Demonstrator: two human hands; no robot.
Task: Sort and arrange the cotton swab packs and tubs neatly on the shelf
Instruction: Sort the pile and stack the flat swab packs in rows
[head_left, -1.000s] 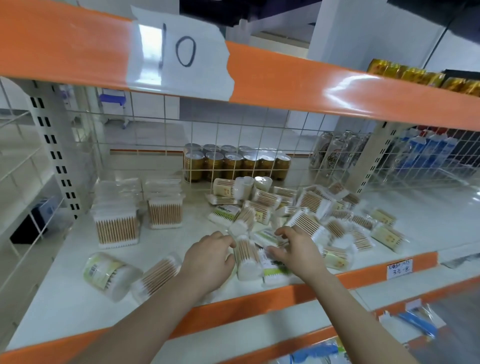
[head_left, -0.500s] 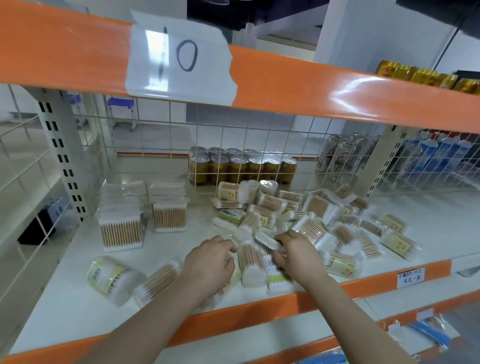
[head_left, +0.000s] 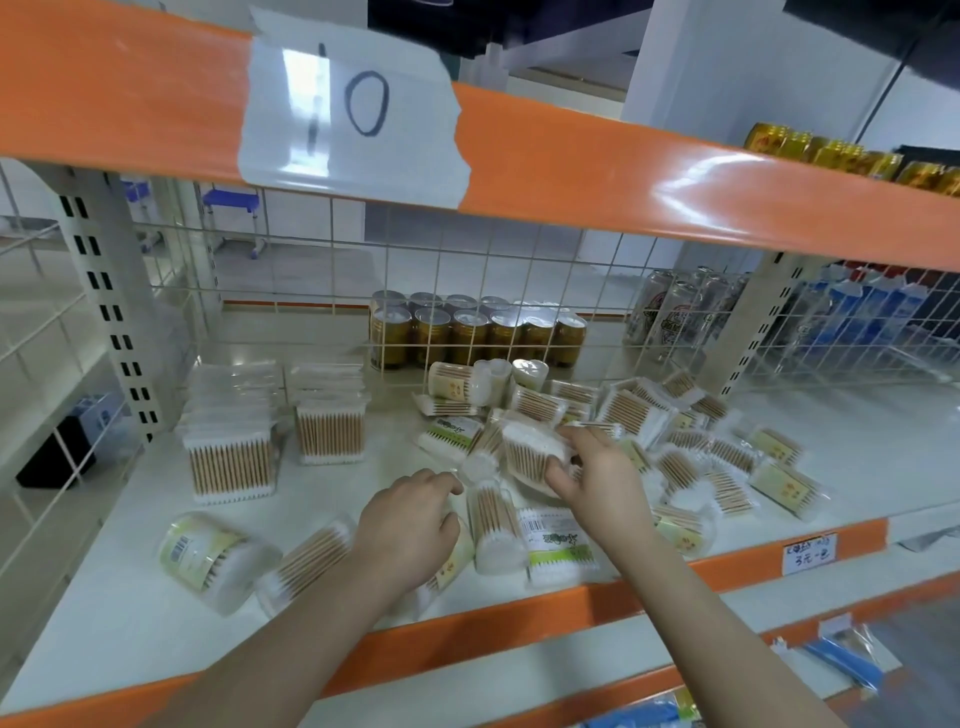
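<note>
While two neat stacks (head_left: 228, 441) stand at left, most packs (head_left: 717, 462) lie mixed; right hand (head_left: 597, 478) grips one pack (head_left: 524, 452), left hand (head_left: 410, 525) rests with fingers loosely curled.

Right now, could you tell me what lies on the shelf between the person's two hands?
In the head view, one clear cotton swab tub lies on its side between the left hand and right hand, which grips a flat swab pack above it.

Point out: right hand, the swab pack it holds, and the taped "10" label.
right hand (head_left: 597, 480), head view, back of the hand.
swab pack (head_left: 524, 452), head view, its clear front over the sticks.
"10" label (head_left: 353, 111), head view, middle of the paper.
</note>
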